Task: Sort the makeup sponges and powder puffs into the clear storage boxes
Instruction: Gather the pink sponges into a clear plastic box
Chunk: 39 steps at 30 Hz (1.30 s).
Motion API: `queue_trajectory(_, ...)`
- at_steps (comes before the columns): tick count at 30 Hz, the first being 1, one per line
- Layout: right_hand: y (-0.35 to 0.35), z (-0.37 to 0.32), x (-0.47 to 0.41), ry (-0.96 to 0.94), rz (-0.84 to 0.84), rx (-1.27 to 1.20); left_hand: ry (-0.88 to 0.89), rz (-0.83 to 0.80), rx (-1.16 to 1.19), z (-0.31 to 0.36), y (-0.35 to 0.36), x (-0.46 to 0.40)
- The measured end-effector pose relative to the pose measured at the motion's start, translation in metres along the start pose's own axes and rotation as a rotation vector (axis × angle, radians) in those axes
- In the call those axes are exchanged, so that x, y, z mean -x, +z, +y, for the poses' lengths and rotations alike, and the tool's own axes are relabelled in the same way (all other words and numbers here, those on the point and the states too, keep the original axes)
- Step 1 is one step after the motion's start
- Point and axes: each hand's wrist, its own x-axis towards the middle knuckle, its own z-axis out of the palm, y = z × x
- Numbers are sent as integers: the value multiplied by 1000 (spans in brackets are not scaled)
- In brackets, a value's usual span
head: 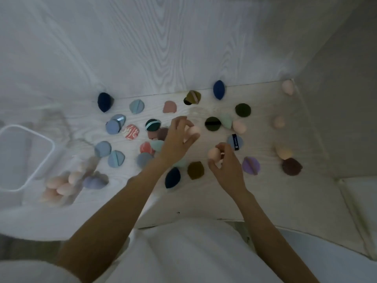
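Many makeup sponges and powder puffs lie scattered on the white wood-grain table (pixel 265 197). My left hand (pixel 177 139) pinches a peach egg-shaped sponge (pixel 193 130) near the middle. My right hand (pixel 226 164) holds another peach sponge (pixel 213 153) between thumb and fingers just to the right. A clear storage box (pixel 61 186) at the left holds several peach sponges. An empty clear box with a white rim (pixel 43 139) stands beside it at the far left.
Blue puffs (pixel 116 159) lie left of centre. Dark green puffs (pixel 242 110) and navy sponges (pixel 218 89) sit toward the wall. A purple puff (pixel 251 166), a maroon puff (pixel 291 166) and peach sponges (pixel 288 86) lie at the right. A white wall rises behind.
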Motion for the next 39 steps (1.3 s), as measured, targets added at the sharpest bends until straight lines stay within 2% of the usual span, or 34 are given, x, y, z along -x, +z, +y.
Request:
queue_trajectory(3, 32, -33, -9, -65, -95, -31, -201, 92, 261, -12, -56, 41)
queue_trajectory(8, 100, -90, -8, -120, -232, -109, -506, 422, 452, -63, -139, 123)
queue_trajectory(10, 125, -107, -5, -177, -284, -140, -629, 501, 540, -83, -170, 154)
queue_trajectory(12, 146, -124, -2, -198, -319, -149, -677, 539, 586, -103, -200, 178)
queue_trajectory(13, 157, -133, 0, -192, -325, -143, -676, 543, 536, -115, -214, 187)
queue_trajectory(17, 196, -162, 9, -125, -329, -185, -569, 410, 104, -163, -248, 191)
queue_trajectory(24, 233, -190, 12, -73, -253, -202, -444, 263, -244, -204, -240, 172)
queue_trajectory(28, 241, -205, 9, -70, -219, -188, -478, 139, -284, -207, -229, 173)
queue_trajectory(32, 249, -218, 0, -88, -229, -172, -516, 134, -200, -207, -226, 179)
queue_trajectory(36, 264, -232, -17, -280, -274, -62, -528, 96, -185, -207, -223, 190)
queue_trajectory(39, 281, -240, -24, -410, -388, 67, -524, 93, -189, -205, -221, 194)
